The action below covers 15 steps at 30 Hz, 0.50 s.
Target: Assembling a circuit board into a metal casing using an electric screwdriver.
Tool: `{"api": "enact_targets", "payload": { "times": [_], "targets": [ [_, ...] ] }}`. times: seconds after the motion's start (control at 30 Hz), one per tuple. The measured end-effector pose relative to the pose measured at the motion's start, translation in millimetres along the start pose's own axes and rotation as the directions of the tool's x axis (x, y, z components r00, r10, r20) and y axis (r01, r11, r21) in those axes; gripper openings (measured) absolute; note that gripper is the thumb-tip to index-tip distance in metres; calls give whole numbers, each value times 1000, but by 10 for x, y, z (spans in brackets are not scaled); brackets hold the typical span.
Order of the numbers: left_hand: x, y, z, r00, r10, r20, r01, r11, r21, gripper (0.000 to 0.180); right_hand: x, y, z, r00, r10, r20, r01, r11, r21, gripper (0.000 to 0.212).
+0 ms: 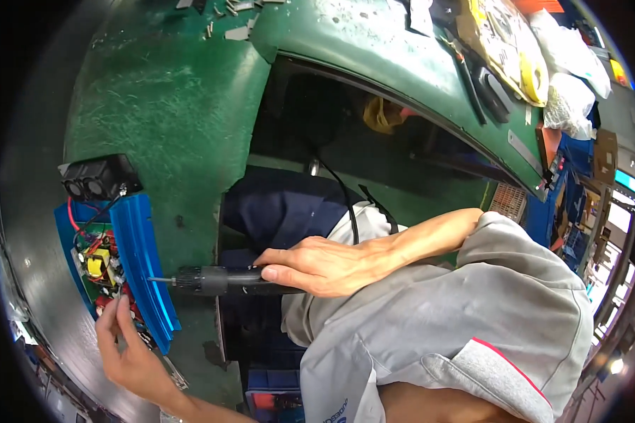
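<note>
My right hand (pixel 324 268) is wrapped round a black electric screwdriver (pixel 222 280), which lies level with its thin bit pointing left. The bit's tip meets, or nearly meets, the side wall of a blue metal housing (pixel 142 254). Inside this open housing sits a circuit board (pixel 95 243) with a yellow transformer (pixel 99 266) and wires. My left hand (pixel 130 352) reaches in from below, thumb and forefinger pinched at the board's lower part; whatever small thing they hold is hidden. A black double fan (pixel 100 178) sits at the housing's far end, joined by red and black wires.
The green worktop (pixel 169 113) has a cut-out at its right, over my lap. Screws and small metal plates (pixel 238 32) lie at the far edge. Pliers (pixel 466 77), a black case (pixel 492 95), yellow tape (pixel 534 81) and plastic bags (pixel 570 106) stand on the right-hand table.
</note>
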State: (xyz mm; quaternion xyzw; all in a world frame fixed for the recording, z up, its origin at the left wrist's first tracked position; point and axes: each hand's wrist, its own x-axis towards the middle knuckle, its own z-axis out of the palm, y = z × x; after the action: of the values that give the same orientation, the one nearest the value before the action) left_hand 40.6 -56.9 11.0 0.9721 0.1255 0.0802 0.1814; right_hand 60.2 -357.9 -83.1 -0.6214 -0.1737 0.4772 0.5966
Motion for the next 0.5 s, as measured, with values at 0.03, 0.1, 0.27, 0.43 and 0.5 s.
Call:
{"api": "enact_targets", "payload": {
  "times": [0.03,0.1,0.27,0.43,0.5],
  "targets": [
    [37,3,21,990,135,42,-137,989,63,12,21,19,4,1000,-15,-11,15,1000,12,51],
    [61,53,65,990,124,62,-129,987,96,14,60,60,10,1000,-27,-14,27,999,30,51],
    [61,-26,126,989,58,137,-78,986,149,13,80,66,-3,999,-34,7,34,999,41,53],
    [125,-165,148,983,143,115,-154,984,93,11,143,-16,-53,999,-4,51,2,999,37,54],
    [134,-202,147,981,161,104,-169,983,74,10,166,-25,-47,996,5,84,-8,999,33,55]
  ]
}}
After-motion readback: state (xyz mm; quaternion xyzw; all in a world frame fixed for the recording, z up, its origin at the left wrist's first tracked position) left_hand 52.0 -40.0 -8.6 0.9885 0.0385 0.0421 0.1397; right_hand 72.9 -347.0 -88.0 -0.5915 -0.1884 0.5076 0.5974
